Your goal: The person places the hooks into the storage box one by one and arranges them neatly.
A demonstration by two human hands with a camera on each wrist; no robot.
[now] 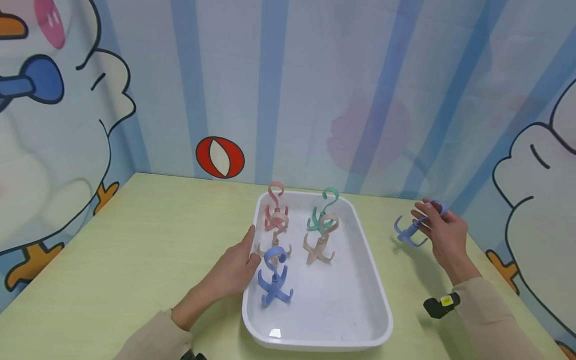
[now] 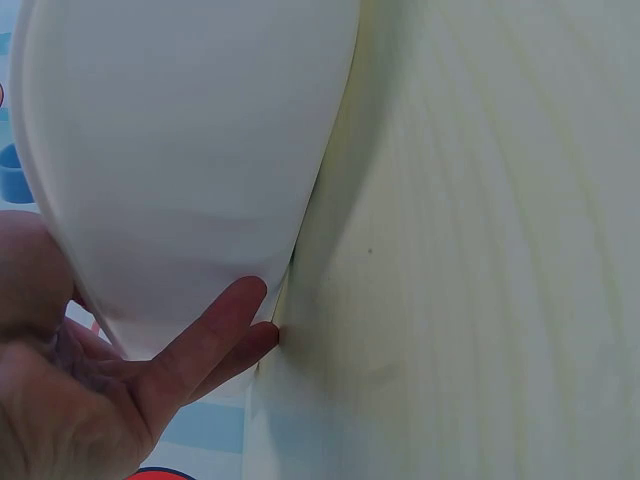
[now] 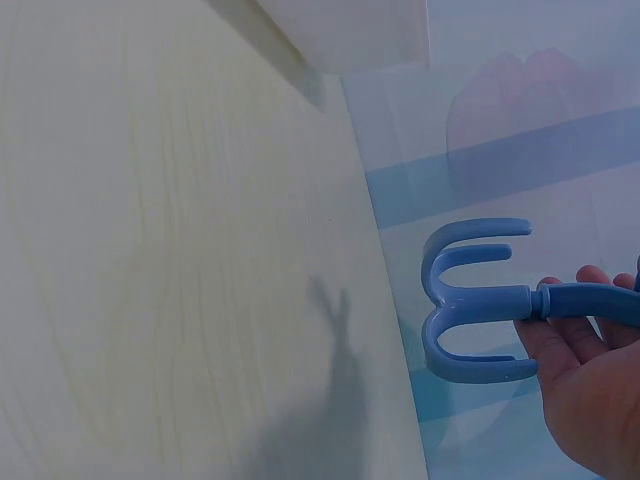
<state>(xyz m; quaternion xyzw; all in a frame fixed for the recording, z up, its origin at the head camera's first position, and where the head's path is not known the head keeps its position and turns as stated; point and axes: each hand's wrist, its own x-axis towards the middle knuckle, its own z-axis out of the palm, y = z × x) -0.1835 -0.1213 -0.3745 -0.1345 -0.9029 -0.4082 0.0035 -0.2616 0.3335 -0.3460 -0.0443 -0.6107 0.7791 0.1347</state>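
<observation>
A white tray (image 1: pixel 333 320) stands on the table with several claw-shaped hanging hooks inside. My left hand (image 1: pixel 234 267) grips its left edge, thumb at the rim and fingers (image 2: pixel 215 335) against the outer wall. Off to the right of the tray, my right hand (image 1: pixel 443 235) holds a blue hook (image 3: pixel 480 305) by its stem above the table, prongs pointing away from the palm. In the tray are a pink hook (image 1: pixel 277 212), a green hook (image 1: pixel 323 220), two beige hooks, one at the right (image 1: pixel 318 249), and another blue hook (image 1: pixel 275 290).
The pale yellow table (image 1: pixel 171 230) extends on both sides of the tray. A striped blue cloth backdrop (image 1: pixel 306 100) with cartoon figures rises behind the table and along its sides. The tray's far end is close to the backdrop.
</observation>
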